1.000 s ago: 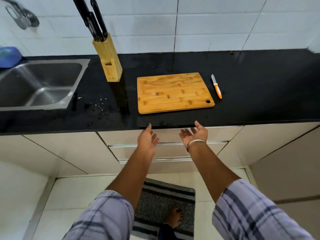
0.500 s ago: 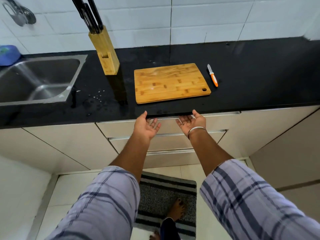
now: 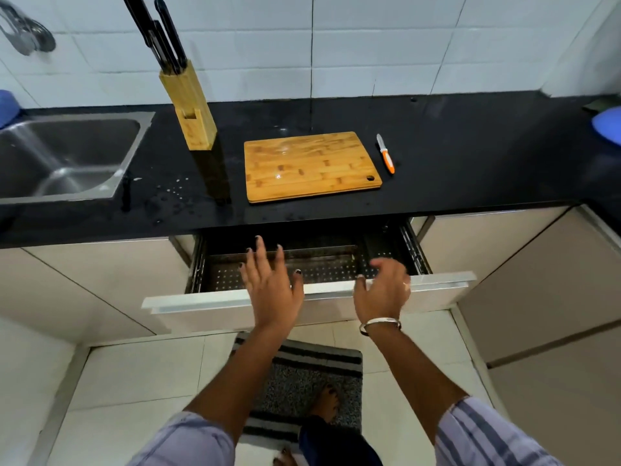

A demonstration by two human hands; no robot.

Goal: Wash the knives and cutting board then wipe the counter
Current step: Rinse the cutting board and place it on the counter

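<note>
A wooden cutting board (image 3: 311, 164) lies flat on the black counter (image 3: 470, 156). Just right of it lies a small orange-handled knife (image 3: 385, 153). A wooden knife block (image 3: 190, 111) with black-handled knives (image 3: 158, 31) stands left of the board. Below the counter a drawer (image 3: 208, 302) is pulled out, showing a perforated metal tray (image 3: 329, 264). My left hand (image 3: 270, 285) hovers over the drawer front with fingers spread. My right hand (image 3: 383, 290), blurred, is at the drawer's front edge with fingers apart. Neither hand holds anything.
A steel sink (image 3: 67, 156) is set in the counter at the left, with a tap fitting (image 3: 25, 35) on the tiled wall. Water drops (image 3: 174, 196) speckle the counter by the sink. Blue objects (image 3: 608, 124) sit at both far edges. A striped mat (image 3: 295, 375) lies on the floor.
The drawer under the counter, shut before, now stands pulled out. Both hands have come off its top edge and hover above its front.
</note>
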